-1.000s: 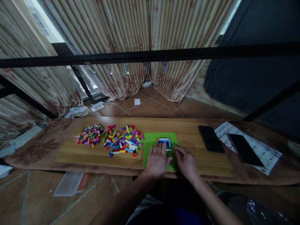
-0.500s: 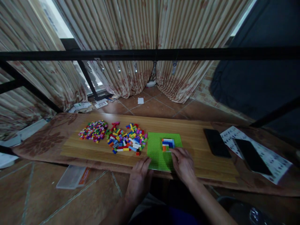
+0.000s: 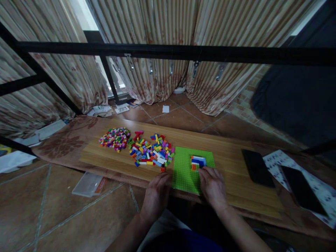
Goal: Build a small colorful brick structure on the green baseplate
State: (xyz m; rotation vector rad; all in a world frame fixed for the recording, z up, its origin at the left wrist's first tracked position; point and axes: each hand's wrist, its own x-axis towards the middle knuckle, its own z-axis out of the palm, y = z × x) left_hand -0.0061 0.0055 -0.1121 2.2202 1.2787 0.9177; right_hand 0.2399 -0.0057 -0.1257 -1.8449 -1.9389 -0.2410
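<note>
A green studded baseplate (image 3: 181, 175) lies on the wooden board, bearing a small low build of toy bricks (image 3: 198, 161) in blue, white, orange and light blue. At the build's near right corner, my right hand (image 3: 214, 185) has its thumb and fingers pinched together; whatever is between them is hidden. My left hand (image 3: 157, 191) rests at the board's front edge, just left of the baseplate, with its fingers loosely bent and nothing visible in them. Left of the baseplate is a loose pile of mixed toy bricks (image 3: 151, 151), a dark red-orange brick (image 3: 162, 169) nearest my left hand.
Farther left on the wooden board (image 3: 105, 160) is a heap of smaller coloured pieces (image 3: 115, 137). To the right lie a black phone-like slab (image 3: 257, 168), a printed sheet (image 3: 273, 157) and another dark slab (image 3: 301, 189). A black rail (image 3: 168, 51) crosses beyond the board.
My view has turned, so the board and bricks sit farther right in the picture. My right hand stays at the build's near corner, where a bit of green now shows beside the orange. My left hand remains by the baseplate.
</note>
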